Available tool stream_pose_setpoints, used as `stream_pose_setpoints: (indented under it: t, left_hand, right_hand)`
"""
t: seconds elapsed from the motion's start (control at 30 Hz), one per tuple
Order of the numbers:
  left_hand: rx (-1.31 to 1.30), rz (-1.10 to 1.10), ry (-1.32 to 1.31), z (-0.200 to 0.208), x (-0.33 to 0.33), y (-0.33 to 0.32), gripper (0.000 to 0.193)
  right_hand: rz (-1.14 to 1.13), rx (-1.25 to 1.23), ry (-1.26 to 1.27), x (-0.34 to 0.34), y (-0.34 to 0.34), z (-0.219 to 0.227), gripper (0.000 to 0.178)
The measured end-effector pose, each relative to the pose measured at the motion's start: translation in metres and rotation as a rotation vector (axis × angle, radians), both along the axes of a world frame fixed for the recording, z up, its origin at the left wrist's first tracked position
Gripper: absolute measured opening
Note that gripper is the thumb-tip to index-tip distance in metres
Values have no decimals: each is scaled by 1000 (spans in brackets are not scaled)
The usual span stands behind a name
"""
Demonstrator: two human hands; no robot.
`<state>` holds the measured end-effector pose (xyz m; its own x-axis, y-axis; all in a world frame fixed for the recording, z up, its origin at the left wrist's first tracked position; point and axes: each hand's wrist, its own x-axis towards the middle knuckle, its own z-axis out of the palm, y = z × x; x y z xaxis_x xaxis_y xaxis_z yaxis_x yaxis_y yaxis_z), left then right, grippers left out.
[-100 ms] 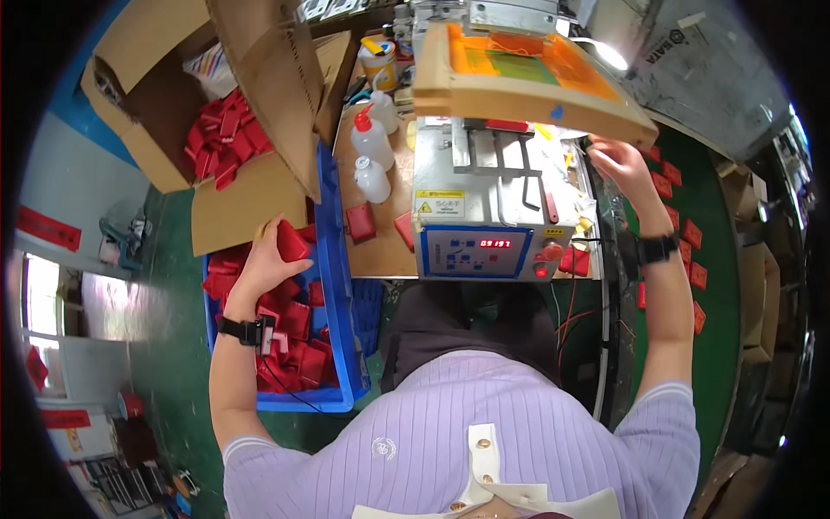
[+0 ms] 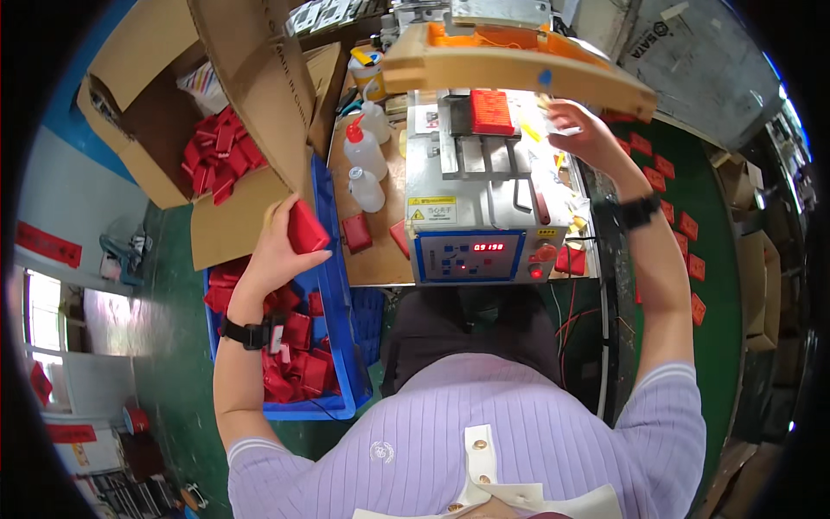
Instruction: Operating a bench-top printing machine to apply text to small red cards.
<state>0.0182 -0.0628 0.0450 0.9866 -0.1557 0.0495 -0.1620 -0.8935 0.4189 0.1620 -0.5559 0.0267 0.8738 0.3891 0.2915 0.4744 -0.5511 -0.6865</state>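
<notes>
My left hand (image 2: pixel 275 249) is closed around a small flat red box (image 2: pixel 306 232), held above the far end of a blue plastic crate (image 2: pixel 347 381). Beneath it, the crate holds a heap of similar red boxes (image 2: pixel 298 368). Over at the machine (image 2: pixel 467 208), another red box (image 2: pixel 491 113) with markings on its top lies in the metal fixture (image 2: pixel 488 157). A wooden-framed screen (image 2: pixel 519 67) is tilted up over it. My right hand (image 2: pixel 581 130) is just right of that box, below the frame's edge, fingers apart with nothing visible in them.
A cardboard carton (image 2: pixel 138 112) with more red pieces stands at far left. Plastic bottles (image 2: pixel 367 189) and a red box (image 2: pixel 356 233) sit on the wooden table (image 2: pixel 380 259) left of the machine. Rows of red boxes (image 2: pixel 687 226) lie on a green surface at right.
My left hand has lifted a red box up from the crate. The screen frame has risen, uncovering the box in the fixture. My right hand has moved left, toward that box.
</notes>
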Motion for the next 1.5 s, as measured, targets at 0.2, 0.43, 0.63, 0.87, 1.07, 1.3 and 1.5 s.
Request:
stream_pose_setpoints:
  t: [0.2,0.43,0.63,0.87,1.07,1.3,1.5]
  left_hand:
    - [-123,-386,-212,48,49,-93,89]
    - [-131,-650,-262,55,118,-178,80]
    - [-45,-678,104,44,167,-222,79]
    - [405,-644,14,13,162,-230,94]
    - [-288,-1103,81,16,47,-172,43]
    - [-524,-272,303,26,-19,-32,38]
    - [25,7,246,-45,-40,59,22]
  right_hand:
    - [197,-216,-81,6,83,46,65]
    - [42,64,27,8,32,35,69]
    - [-135,272,112,-89,-19,33,82]
    - [-275,461,197,-163,-83,-14,80]
    - [-728,170,47,-245,-142,-76,71]
    - [-1222,-407,248,-383,-233,-166,84]
    - [-1272,-593,218,-354,-219,-160,84]
